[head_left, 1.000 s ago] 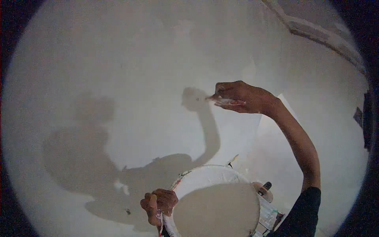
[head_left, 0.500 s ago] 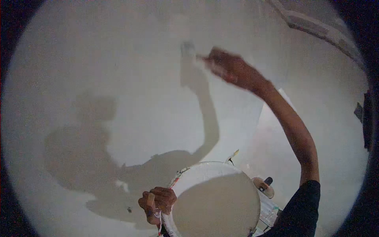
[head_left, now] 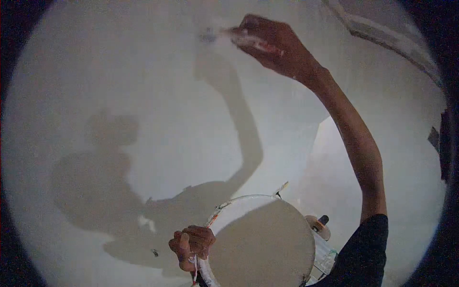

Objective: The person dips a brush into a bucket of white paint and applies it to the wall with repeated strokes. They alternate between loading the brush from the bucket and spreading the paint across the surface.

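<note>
My right hand [head_left: 267,43] is raised at the upper middle, closed round what looks like a paintbrush [head_left: 210,35]. Motion blurs the brush head, which is at the pale wall [head_left: 162,91]; whitish smears mark my fingers. Low in the view, my left hand [head_left: 192,246] is closed on the left rim of a round bucket [head_left: 246,199]. White paint [head_left: 263,244] shows inside the bucket, partly in shadow. A thin whitish strand hangs below my left hand.
A small stick [head_left: 283,188] pokes up at the bucket's far rim. Right of the bucket lie a round beige object with a dark knob [head_left: 319,226] and a pale box-like item [head_left: 325,256]. A ledge [head_left: 382,40] crosses the upper right. My shadow covers the left wall.
My right hand has moved up and a little left along the wall with the brush, and its shadow has followed. My left hand and the bucket have hardly moved.
</note>
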### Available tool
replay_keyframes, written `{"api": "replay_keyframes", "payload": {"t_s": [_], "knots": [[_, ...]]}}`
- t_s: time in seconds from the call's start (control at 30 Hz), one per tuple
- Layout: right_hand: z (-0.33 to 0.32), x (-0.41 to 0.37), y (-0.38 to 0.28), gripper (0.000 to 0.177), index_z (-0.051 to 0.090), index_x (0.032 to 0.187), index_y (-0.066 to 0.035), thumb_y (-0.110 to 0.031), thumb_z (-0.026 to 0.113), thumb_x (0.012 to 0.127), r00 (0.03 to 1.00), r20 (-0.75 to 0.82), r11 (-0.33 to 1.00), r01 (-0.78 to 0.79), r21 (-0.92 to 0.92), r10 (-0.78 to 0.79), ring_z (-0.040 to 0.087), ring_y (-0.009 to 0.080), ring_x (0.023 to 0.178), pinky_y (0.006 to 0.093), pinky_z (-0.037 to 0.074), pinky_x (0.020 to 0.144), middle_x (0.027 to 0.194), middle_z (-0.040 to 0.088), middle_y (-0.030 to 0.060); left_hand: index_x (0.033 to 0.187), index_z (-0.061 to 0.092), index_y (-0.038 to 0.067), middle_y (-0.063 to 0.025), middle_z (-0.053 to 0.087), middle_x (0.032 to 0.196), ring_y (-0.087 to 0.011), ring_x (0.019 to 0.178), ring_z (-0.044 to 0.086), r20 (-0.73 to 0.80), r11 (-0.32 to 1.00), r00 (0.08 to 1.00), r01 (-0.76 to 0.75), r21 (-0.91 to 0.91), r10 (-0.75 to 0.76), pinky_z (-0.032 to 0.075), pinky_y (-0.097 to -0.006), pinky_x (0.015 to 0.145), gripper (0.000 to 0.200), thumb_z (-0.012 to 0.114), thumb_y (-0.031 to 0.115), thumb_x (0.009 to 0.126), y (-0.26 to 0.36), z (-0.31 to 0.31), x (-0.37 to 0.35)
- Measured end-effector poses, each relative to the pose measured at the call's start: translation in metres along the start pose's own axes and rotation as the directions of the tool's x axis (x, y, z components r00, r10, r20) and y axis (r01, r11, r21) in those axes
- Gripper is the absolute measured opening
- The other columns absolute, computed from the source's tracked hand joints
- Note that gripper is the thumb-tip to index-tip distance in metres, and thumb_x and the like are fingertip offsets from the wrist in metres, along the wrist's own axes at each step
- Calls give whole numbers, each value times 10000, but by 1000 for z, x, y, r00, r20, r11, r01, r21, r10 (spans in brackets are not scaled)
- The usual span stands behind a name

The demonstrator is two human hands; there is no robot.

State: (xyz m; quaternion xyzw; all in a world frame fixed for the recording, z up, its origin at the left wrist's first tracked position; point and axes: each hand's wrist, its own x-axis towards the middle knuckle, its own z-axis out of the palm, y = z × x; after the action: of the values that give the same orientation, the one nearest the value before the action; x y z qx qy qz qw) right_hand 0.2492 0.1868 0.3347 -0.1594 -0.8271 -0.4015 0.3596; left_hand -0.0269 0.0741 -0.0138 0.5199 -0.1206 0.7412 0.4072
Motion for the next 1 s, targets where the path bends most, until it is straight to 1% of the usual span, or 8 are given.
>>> {"api": "replay_keyframes", "payload": {"t_s": [0.13, 0.3, 0.37, 0.6, 0.83, 0.9, 0.97, 1.0], "knots": [[9, -5, -9, 296, 566, 1171, -40, -208, 516, 933, 996, -29, 996, -85, 5, 85, 593, 385, 912, 463, 506, 801, 971, 558, 191, 541, 500, -24, -98, 479, 465, -181, 312, 323, 8, 998, 998, 56, 35, -57, 344, -324, 322, 448, 405, 127, 952, 11, 36, 26], [25, -62, -63, 345, 511, 1245, -40, -184, 506, 931, 923, 355, 959, -220, 178, 146, 597, 364, 951, 473, 494, 847, 1039, 538, 188, 504, 474, -19, -72, 431, 416, -168, 308, 302, -156, 990, 981, 129, 59, -119, 319, -322, 313, 501, 394, 152, 968, 10, 31, 14], [2, -55, -82, 338, 521, 1232, -40, -201, 505, 935, 751, 646, 865, -408, 292, 136, 594, 362, 929, 465, 496, 832, 1007, 544, 189, 495, 469, -17, -68, 422, 404, -164, 305, 301, -121, 994, 987, 108, 14, -106, 315, -323, 313, 516, 391, 163, 972, 10, 30, 12], [-7, -17, -22, 319, 556, 1163, 2, -210, 514, 928, 995, 11, 992, -102, 79, 102, 587, 398, 885, 436, 505, 792, 985, 550, 193, 495, 460, -5, -78, 450, 408, -164, 295, 325, -78, 994, 993, 91, 54, -87, 347, -320, 313, 480, 406, 142, 949, 10, 29, 15], [22, -88, -62, 332, 537, 1208, -8, -194, 482, 938, 888, 377, 942, -322, 95, 265, 580, 381, 986, 443, 494, 889, 1009, 526, 222, 656, 513, 1, -74, 484, 467, -168, 351, 403, -145, 973, 966, 225, 58, -214, 401, -340, 364, 284, 437, 125, 900, 17, 15, 2], [0, -82, -70, 345, 534, 1229, -21, -200, 482, 939, 710, 672, 854, -468, 227, 211, 573, 381, 1017, 427, 490, 911, 1072, 535, 239, 644, 499, 13, -70, 489, 482, -159, 366, 409, -305, 994, 948, 106, 29, -92, 404, -335, 377, 289, 447, 142, 898, -1, 12, -22], [-6, -75, -43, 351, 535, 1229, -22, -215, 484, 940, 837, 515, 935, -311, 169, 185, 572, 385, 1014, 431, 488, 913, 1078, 538, 237, 633, 484, 25, -66, 495, 497, -149, 381, 414, -460, 1000, 887, -21, 13, 25, 407, -330, 389, 296, 458, 159, 896, -6, 13, -21], [-8, -70, -28, 358, 535, 1229, -23, -229, 486, 940, 930, 344, 984, -162, 76, 127, 571, 390, 1011, 434, 486, 914, 1083, 541, 234, 640, 491, 24, -67, 488, 484, -146, 371, 403, -200, 997, 977, 73, -25, -77, 395, -323, 383, 300, 467, 184, 893, 2, 19, 0]]}}
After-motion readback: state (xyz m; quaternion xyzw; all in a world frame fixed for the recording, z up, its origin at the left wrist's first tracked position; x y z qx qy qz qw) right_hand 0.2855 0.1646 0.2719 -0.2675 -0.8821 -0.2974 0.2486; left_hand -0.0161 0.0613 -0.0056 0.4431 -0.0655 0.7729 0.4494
